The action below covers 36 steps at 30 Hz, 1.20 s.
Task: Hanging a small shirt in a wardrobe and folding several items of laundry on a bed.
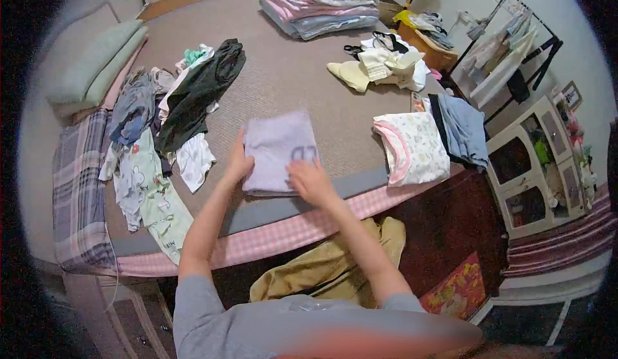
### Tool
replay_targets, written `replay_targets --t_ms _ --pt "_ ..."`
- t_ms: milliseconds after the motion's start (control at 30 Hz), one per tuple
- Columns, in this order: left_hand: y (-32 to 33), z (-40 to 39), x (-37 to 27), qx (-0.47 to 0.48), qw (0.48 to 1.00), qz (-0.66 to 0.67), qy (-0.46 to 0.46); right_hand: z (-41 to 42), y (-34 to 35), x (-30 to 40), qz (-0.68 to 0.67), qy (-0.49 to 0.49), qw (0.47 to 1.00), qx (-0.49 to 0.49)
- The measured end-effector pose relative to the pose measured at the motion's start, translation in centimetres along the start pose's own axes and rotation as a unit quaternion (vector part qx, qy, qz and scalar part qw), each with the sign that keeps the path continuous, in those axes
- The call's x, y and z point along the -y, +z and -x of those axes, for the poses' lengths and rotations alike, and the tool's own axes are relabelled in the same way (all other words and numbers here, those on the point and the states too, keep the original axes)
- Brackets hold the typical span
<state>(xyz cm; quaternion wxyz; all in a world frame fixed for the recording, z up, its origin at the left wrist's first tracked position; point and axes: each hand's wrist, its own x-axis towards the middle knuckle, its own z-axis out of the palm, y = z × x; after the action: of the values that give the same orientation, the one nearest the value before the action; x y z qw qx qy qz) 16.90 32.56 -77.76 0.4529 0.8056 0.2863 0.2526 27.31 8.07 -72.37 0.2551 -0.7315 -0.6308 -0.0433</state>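
Note:
A folded lilac garment with dark printed lettering lies flat on the bed in front of me. My left hand rests against its left edge, thumb spread from the fingers. Over the lower right part, on the print, my right hand lies palm down and slightly blurred. To the right is a folded white patterned top with pink trim, beside folded blue clothing. Loose clothes lie to the left, among them a dark garment and a pale green printed one.
A tall stack of folded bedding stands at the far side of the bed. Cream and black underwear is heaped at the right. A plaid folded cloth borders the left, and tan fabric hangs below the bed's near edge.

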Motion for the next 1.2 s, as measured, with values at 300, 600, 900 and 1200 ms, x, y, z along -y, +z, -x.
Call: replay_targets --t_ms 300,600,900,1200 --pt "-0.2 -2.0 -2.3 0.075 0.909 0.261 -0.316 -5.6 2.6 -6.5 -0.165 0.181 0.961 -0.128" --pt "1.5 -3.4 -2.1 0.108 0.955 0.189 -0.200 -4.5 3.2 -5.7 0.066 0.101 0.993 0.000" --pt "0.2 -1.0 -0.3 0.038 0.982 0.132 -0.134 -5.5 2.8 -8.7 0.040 0.102 0.993 0.048" --pt "0.1 -2.4 -3.7 0.054 0.930 0.286 -0.224 -13.2 2.1 -15.1 -0.294 0.168 0.938 0.070"
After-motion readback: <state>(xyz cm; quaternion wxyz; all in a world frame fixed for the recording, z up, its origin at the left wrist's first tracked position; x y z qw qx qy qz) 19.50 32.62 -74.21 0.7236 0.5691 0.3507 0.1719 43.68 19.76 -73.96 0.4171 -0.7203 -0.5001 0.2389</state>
